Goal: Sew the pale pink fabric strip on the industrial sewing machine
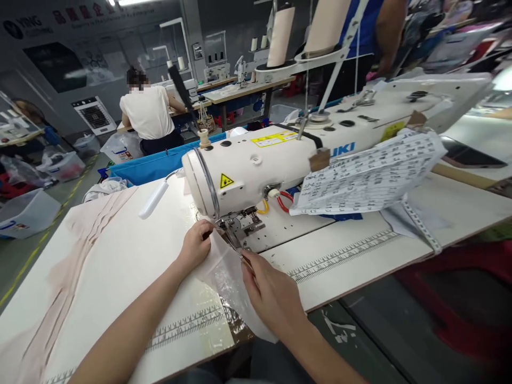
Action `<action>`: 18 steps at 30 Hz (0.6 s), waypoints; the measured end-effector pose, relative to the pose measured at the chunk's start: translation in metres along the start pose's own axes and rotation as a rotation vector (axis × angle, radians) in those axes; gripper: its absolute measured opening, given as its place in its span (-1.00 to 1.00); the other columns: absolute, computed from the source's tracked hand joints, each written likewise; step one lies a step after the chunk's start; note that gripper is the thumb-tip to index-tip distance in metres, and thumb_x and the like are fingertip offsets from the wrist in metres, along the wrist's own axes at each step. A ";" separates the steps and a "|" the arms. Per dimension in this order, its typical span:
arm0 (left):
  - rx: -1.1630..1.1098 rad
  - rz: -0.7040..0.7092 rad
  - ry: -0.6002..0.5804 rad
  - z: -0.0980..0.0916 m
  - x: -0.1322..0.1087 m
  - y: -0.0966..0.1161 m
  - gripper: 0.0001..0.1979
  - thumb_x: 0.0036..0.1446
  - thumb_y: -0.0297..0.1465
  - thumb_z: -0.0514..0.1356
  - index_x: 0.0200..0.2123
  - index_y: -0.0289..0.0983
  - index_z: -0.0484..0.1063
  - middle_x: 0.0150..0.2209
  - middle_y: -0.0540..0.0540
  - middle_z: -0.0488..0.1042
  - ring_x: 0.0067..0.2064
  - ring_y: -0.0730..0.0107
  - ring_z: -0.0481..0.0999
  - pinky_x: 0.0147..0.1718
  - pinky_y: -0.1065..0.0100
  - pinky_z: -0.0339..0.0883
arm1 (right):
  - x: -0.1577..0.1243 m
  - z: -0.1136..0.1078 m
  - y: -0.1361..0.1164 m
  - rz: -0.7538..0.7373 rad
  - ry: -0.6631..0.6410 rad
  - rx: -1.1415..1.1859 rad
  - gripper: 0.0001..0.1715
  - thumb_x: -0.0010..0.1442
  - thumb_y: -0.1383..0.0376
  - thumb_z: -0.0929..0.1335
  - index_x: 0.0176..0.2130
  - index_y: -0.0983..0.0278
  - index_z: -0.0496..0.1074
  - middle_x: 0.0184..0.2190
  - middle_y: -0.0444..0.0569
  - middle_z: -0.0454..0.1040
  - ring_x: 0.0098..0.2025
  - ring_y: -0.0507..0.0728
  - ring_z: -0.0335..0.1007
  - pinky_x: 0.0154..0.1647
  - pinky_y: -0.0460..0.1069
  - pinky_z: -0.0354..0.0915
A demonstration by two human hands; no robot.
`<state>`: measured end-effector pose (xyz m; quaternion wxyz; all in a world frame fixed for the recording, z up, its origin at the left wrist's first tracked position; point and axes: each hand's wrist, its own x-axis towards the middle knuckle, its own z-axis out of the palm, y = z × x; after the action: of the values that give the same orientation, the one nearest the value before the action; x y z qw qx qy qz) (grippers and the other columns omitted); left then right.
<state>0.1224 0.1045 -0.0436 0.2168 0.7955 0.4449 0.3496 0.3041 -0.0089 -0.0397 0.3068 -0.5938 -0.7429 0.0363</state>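
Observation:
A white sewing machine [248, 165] stands on the white table, its needle area just beyond my hands. My left hand [196, 244] pinches the upper edge of a thin pale fabric [230, 282] beside the needle area. In my right hand [268, 288] is a slim metal tool [233, 242], like tweezers or small scissors, its tip pointing toward my left fingertips. The fabric hangs between both hands over the table's front edge. More pale pink fabric [72, 272] lies in long folds on the left of the table.
Sheets with handwriting [368, 176] hang at the machine's right side. A white-handled tool [154, 200] lies behind my left hand. Thread cones [281, 37] stand above the machine. A person in a white top [148, 112] sits farther back; another in blue stands behind the machine.

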 end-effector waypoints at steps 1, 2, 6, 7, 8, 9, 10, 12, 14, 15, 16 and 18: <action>-0.031 -0.012 0.003 0.000 0.000 0.001 -0.85 0.12 -0.45 0.11 -0.40 -0.24 0.48 -0.31 -0.07 0.50 -0.22 0.30 0.48 -0.23 0.29 0.36 | 0.003 0.002 0.000 -0.001 -0.004 -0.030 -0.66 0.34 0.36 0.15 -0.01 0.33 0.39 -0.17 0.09 0.60 -0.30 0.21 0.59 -0.43 0.00 0.41; -0.055 -0.024 0.004 0.001 0.001 0.002 -0.85 0.11 -0.44 0.11 -0.39 -0.23 0.49 -0.31 -0.07 0.50 -0.22 0.30 0.47 -0.22 0.29 0.35 | 0.005 0.004 0.000 0.006 -0.015 -0.052 -0.66 0.33 0.37 0.16 -0.01 0.33 0.41 -0.19 0.09 0.61 -0.32 0.20 0.58 -0.45 0.00 0.39; -0.074 -0.037 0.000 0.001 0.001 0.004 -0.85 0.10 -0.42 0.11 -0.40 -0.23 0.49 -0.34 -0.06 0.48 -0.26 0.30 0.45 -0.24 0.29 0.33 | 0.009 0.007 0.000 0.035 -0.047 -0.080 -0.65 0.34 0.37 0.16 0.00 0.33 0.42 -0.22 0.08 0.61 -0.37 0.18 0.57 -0.50 -0.02 0.36; -0.071 -0.037 0.000 0.001 0.002 0.005 -0.85 0.10 -0.42 0.11 -0.41 -0.23 0.49 -0.35 -0.06 0.47 -0.27 0.31 0.45 -0.25 0.29 0.33 | 0.010 0.007 0.000 0.036 -0.049 -0.082 -0.65 0.34 0.37 0.16 0.00 0.33 0.42 -0.22 0.09 0.61 -0.36 0.18 0.57 -0.50 -0.02 0.36; -0.066 -0.036 0.000 0.001 0.002 0.005 -0.86 0.09 -0.43 0.11 -0.43 -0.24 0.48 -0.37 -0.05 0.47 -0.28 0.32 0.45 -0.26 0.30 0.33 | 0.011 0.008 0.001 0.037 -0.052 -0.086 -0.65 0.34 0.37 0.16 0.01 0.33 0.42 -0.22 0.09 0.61 -0.36 0.18 0.57 -0.49 -0.02 0.36; -0.059 -0.035 -0.002 0.000 0.002 0.005 -0.86 0.09 -0.43 0.11 -0.44 -0.24 0.47 -0.38 -0.05 0.46 -0.29 0.32 0.45 -0.27 0.31 0.32 | 0.011 0.008 0.001 0.038 -0.053 -0.089 -0.65 0.34 0.37 0.16 0.01 0.33 0.42 -0.22 0.09 0.61 -0.37 0.18 0.57 -0.49 -0.03 0.36; -0.053 -0.033 -0.005 0.000 0.002 0.005 -0.86 0.09 -0.43 0.12 -0.45 -0.25 0.46 -0.38 -0.05 0.46 -0.29 0.32 0.45 -0.28 0.32 0.32 | 0.012 0.009 0.001 0.039 -0.054 -0.089 -0.65 0.34 0.36 0.17 0.01 0.32 0.42 -0.22 0.08 0.61 -0.37 0.17 0.57 -0.49 -0.03 0.36; -0.045 -0.030 -0.011 0.000 0.002 0.005 -0.86 0.09 -0.43 0.11 -0.45 -0.25 0.45 -0.38 -0.05 0.46 -0.29 0.33 0.45 -0.28 0.33 0.32 | 0.012 0.010 0.001 0.038 -0.053 -0.086 -0.64 0.34 0.36 0.16 0.01 0.32 0.42 -0.22 0.07 0.61 -0.37 0.18 0.57 -0.49 -0.02 0.36; -0.043 -0.031 -0.013 0.000 0.002 0.004 -0.86 0.10 -0.42 0.11 -0.43 -0.25 0.46 -0.37 -0.06 0.46 -0.28 0.32 0.45 -0.27 0.32 0.31 | 0.011 0.011 0.002 0.033 -0.047 -0.082 -0.63 0.34 0.36 0.15 0.02 0.32 0.42 -0.21 0.07 0.61 -0.38 0.18 0.56 -0.50 0.00 0.36; -0.044 -0.034 -0.012 0.000 0.002 0.004 -0.86 0.10 -0.42 0.11 -0.42 -0.25 0.47 -0.37 -0.06 0.46 -0.28 0.32 0.44 -0.27 0.32 0.31 | 0.010 0.012 0.002 0.030 -0.045 -0.083 -0.62 0.34 0.36 0.15 0.02 0.32 0.42 -0.21 0.06 0.61 -0.38 0.17 0.56 -0.50 0.00 0.35; -0.047 -0.038 -0.010 0.001 0.002 0.004 -0.86 0.11 -0.41 0.11 -0.42 -0.24 0.47 -0.36 -0.06 0.46 -0.28 0.31 0.44 -0.27 0.31 0.30 | 0.010 0.012 0.003 0.027 -0.044 -0.085 -0.62 0.35 0.36 0.15 0.02 0.32 0.42 -0.20 0.06 0.60 -0.38 0.16 0.55 -0.50 -0.01 0.35; -0.055 -0.046 -0.009 0.001 0.001 0.003 -0.86 0.11 -0.39 0.12 -0.42 -0.24 0.47 -0.36 -0.06 0.46 -0.27 0.30 0.44 -0.27 0.31 0.29 | 0.009 0.013 0.003 0.024 -0.042 -0.093 -0.63 0.35 0.35 0.16 0.03 0.32 0.41 -0.21 0.04 0.60 -0.39 0.14 0.55 -0.50 -0.03 0.34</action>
<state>0.1253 0.1041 -0.0417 0.2486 0.7803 0.4524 0.3531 0.2994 0.0043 -0.0473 0.2625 -0.6155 -0.7429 0.0178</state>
